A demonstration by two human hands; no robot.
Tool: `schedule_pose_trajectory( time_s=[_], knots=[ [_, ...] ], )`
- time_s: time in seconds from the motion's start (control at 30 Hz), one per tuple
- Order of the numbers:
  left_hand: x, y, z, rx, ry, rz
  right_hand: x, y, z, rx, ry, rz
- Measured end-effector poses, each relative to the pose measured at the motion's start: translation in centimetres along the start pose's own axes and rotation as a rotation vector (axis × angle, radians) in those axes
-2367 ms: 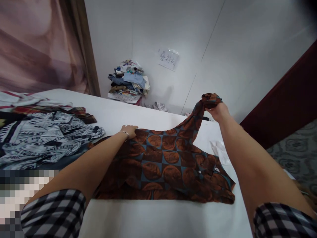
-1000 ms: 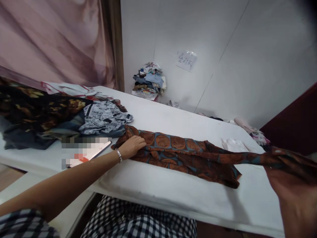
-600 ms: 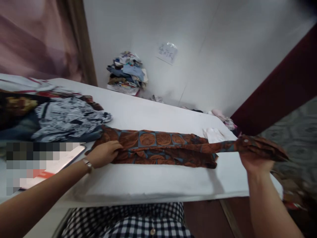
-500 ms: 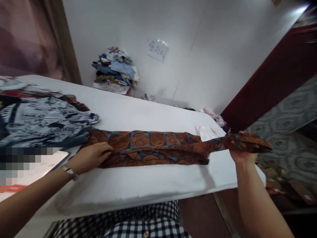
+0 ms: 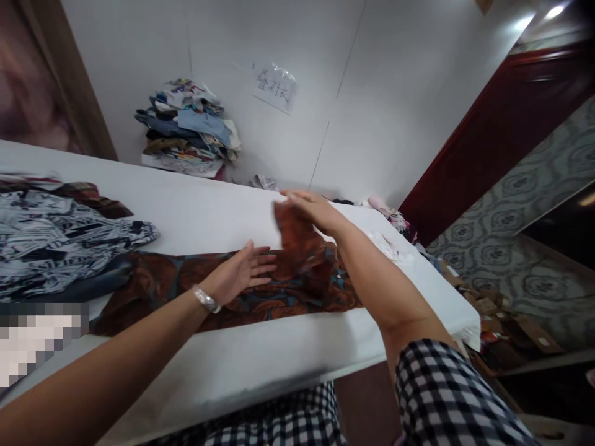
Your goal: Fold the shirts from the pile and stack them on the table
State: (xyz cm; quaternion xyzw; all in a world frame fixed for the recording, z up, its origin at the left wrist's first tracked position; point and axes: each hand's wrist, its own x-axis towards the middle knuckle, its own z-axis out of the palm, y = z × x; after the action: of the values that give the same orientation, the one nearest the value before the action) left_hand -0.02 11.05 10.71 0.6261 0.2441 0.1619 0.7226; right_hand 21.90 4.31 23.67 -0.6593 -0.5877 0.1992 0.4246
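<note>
Garment sorting or folding room, workshop-like rather than domestic. Long white padded table (image 5: 242, 365) across the frame. Heap of loose printed shirts (image 5: 51, 238) at left edge. Tall stack of folded clothes (image 5: 188, 130) at upper left against bare white panel wall. Handwritten paper label (image 5: 274, 87) taped there. Cardboard boxes (image 5: 515, 325) on patterned floor, lower right.

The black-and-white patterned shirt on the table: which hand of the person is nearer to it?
Left. The left hand lies flat on the brown shirt, to the right of the black-and-white shirt. The right hand holds the brown shirt's raised end farther right.
</note>
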Motion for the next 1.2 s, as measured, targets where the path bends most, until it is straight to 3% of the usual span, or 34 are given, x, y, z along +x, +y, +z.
schedule_pose_trajectory(
  time_s=[0.07, 0.17, 0.27, 0.37, 0.47, 0.63, 0.77, 0.87, 1.03, 1.2],
  knots=[
    [0.2, -0.7, -0.5, -0.089, 0.041, -0.109, 2.0, 1.6, 0.8, -0.008, -0.015, -0.026],
    [-0.3, -1.8, -2.5, -0.122, 0.095, -0.235, 2.4, 6.7, -0.6, -0.140, 0.071, 0.138],
    [-1.1, -2.6, -4.4, -0.175, 0.110, -0.278, 0.3, 12.7, -2.6, -0.370, 0.070, 0.350],
    [-2.0, -2.6, -5.3, -0.257, 0.168, -0.293, -2.4, 17.2, -3.3, -0.445, 0.069, 0.413],
    [-2.8, -1.9, -5.4, -0.271, 0.230, -0.276, -3.8, 19.9, -2.9, -0.472, 0.047, 0.449],
    [-3.8, -1.0, -5.6, -0.195, 0.287, -0.200, -3.6, 22.1, -2.4, -0.470, 0.006, 0.448],
    [-4.0, -1.8, -6.1, -0.116, 0.399, -0.305, -3.8, 22.5, -3.4, -0.446, -0.007, 0.409],
    [-4.0, -1.8, -6.1, -0.206, 0.441, -0.313, -4.4, 22.7, -4.5, -0.412, 0.003, 0.360],
    [-3.9, 1.4, -5.0, -0.295, 0.433, -0.152, -4.7, 23.8, -4.1, -0.387, 0.038, 0.353],
    [-4.5, 4.0, -4.5, -0.211, 0.500, -0.171, -4.3, 24.2, -2.9, -0.385, 0.067, 0.400]
  ],
)
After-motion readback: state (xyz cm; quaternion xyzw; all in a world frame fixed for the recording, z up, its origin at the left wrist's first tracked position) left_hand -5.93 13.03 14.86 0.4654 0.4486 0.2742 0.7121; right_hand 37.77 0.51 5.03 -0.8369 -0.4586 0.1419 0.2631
